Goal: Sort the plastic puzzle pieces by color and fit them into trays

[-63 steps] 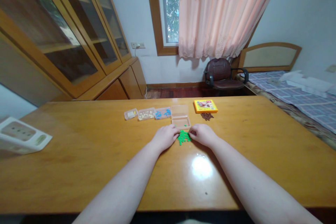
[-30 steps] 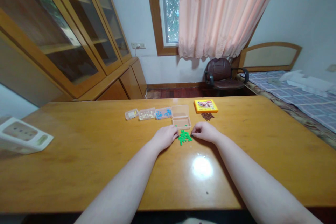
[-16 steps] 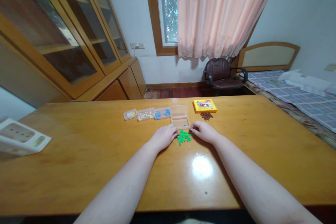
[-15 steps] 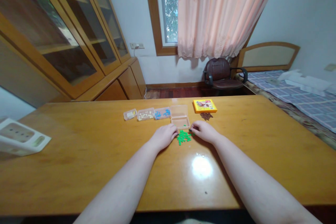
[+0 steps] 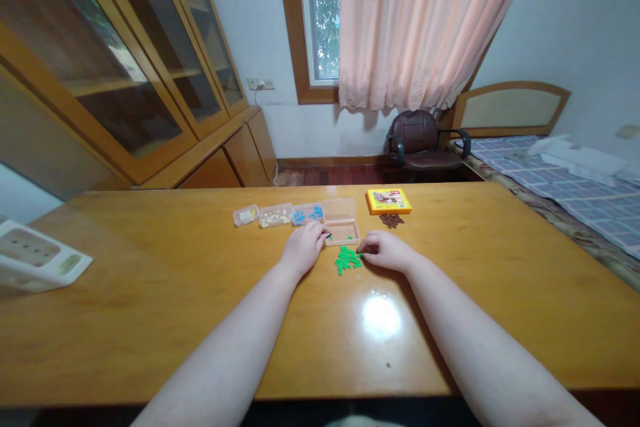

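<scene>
A loose pile of small green pieces (image 5: 346,261) lies on the table in front of an open clear plastic box (image 5: 343,243), whose lid is folded back. My left hand (image 5: 305,248) is at the box's left edge, its fingertips pinched around a small green piece (image 5: 331,237) over the tray. Another green bit lies inside the box. On the pile's right side, my right hand (image 5: 387,251) has thumb and finger closed on a small green piece at the pile's edge; the fingers partly hide it.
Left of the open box stand clear boxes with blue pieces (image 5: 308,215), cream pieces (image 5: 276,216) and a whitish item (image 5: 246,215). A yellow box (image 5: 389,201) lies behind a heap of brown pieces (image 5: 391,221). A white object (image 5: 40,257) stands at the table's left.
My left hand has moved from the pile up to the box's left edge, with a green piece at its fingertips. My right hand has shifted slightly toward the pile.
</scene>
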Action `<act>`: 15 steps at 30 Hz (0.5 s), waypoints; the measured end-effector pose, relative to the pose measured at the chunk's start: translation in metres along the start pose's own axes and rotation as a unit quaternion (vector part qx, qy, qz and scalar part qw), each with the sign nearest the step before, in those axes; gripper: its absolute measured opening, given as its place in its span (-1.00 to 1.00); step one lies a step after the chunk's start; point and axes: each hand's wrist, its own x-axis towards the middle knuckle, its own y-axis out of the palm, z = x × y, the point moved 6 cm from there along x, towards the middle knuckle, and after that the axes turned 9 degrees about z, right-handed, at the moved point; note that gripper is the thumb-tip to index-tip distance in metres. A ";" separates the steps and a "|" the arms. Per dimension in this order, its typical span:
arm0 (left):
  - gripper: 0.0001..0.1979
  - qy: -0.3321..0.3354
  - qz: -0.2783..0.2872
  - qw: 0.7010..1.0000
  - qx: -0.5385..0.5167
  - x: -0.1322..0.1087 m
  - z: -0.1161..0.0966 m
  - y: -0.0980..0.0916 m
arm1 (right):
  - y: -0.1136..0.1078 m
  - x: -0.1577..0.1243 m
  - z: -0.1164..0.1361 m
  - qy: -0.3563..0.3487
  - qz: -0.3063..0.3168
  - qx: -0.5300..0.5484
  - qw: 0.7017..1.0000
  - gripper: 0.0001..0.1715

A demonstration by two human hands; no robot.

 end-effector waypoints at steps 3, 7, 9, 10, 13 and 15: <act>-0.85 0.004 0.000 1.000 -0.014 0.002 0.002 0.005 | -0.003 0.001 0.002 -0.019 -0.004 -0.019 1.000 -0.82; -0.74 0.024 0.027 0.999 -0.020 0.001 -0.004 0.008 | -0.005 0.001 0.004 -0.001 -0.011 -0.043 0.999 -0.84; -0.76 0.038 0.058 0.998 -0.013 -0.002 -0.009 0.007 | -0.004 0.001 0.005 0.008 -0.014 -0.055 0.998 -0.85; -0.78 0.049 0.079 0.996 -0.008 -0.004 -0.013 0.007 | -0.004 0.001 0.005 0.009 -0.014 -0.061 0.998 -0.85; -0.83 0.078 0.147 0.986 0.008 -0.010 -0.023 0.007 | -0.003 0.001 0.008 0.007 -0.014 -0.075 0.997 -0.84; -0.86 0.079 0.179 0.981 0.013 -0.013 -0.026 0.007 | -0.002 0.001 0.008 0.006 -0.016 -0.079 0.997 -0.84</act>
